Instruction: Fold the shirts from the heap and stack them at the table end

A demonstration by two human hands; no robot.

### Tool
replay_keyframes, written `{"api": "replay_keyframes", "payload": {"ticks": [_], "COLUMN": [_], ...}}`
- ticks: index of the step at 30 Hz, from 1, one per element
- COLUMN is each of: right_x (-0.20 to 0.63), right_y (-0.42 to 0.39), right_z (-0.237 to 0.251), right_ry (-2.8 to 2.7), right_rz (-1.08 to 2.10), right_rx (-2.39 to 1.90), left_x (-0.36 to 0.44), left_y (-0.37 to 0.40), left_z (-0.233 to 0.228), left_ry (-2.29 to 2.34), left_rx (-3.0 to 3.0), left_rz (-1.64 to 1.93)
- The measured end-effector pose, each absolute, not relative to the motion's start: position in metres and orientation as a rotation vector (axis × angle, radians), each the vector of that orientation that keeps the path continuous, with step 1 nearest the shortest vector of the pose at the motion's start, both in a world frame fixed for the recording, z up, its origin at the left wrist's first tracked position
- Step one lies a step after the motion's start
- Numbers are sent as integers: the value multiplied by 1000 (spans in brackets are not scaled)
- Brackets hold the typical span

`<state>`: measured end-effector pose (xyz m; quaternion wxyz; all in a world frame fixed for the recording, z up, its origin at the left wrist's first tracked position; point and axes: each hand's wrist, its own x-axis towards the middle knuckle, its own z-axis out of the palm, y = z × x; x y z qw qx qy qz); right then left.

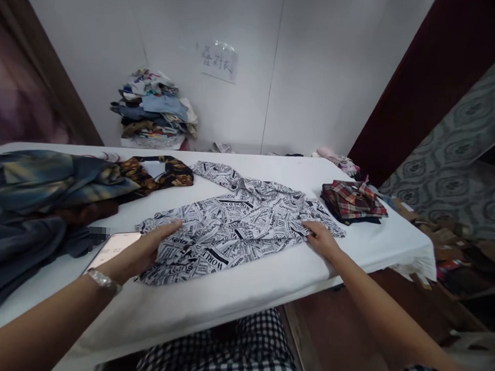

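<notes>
A white shirt with black newspaper print lies spread across the table, its upper edge bunched and one sleeve stretched toward the far left. At the shirt's left end rests my left hand, fingers extended along the fabric; part of them is hidden. My right hand pinches the near edge of the shirt toward its right end. Partly behind my left wrist is a phone with a lit screen.
Dark and patterned garments are heaped at the left. A folded plaid shirt lies on a small pile at the right. Against the wall rises a tall clothes stack. The white-covered table ends close to my body.
</notes>
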<state>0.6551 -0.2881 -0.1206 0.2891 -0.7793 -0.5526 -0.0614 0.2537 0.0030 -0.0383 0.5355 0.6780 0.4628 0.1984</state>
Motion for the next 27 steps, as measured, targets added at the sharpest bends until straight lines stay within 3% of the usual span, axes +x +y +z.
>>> {"api": "replay_keyframes", "payload": {"ticks": [4, 11, 18, 23, 27], "right_x": [661, 676, 666, 662, 663], "right_y": [-287, -289, -301, -304, -304], "right_z": [-124, -125, -125, -122, -126], "right_ry": [-1452, -1225, -1336, -1331, -1318], "right_rz": [-158, -129, -32, -15, -34], "right_rx": [-2083, -1992, -2020, -2028, -2007], "left_x": [257, 247, 231, 239, 246], "left_y": [-4, -1, -14, -50, -52], "left_z": [-41, -29, -26, -32, -46], "left_ry": [1171, 1039, 1318, 1014, 924], "left_rx": [1716, 1394, 2211, 2757, 2843], "left_rz": [474, 511, 410, 306, 207]}}
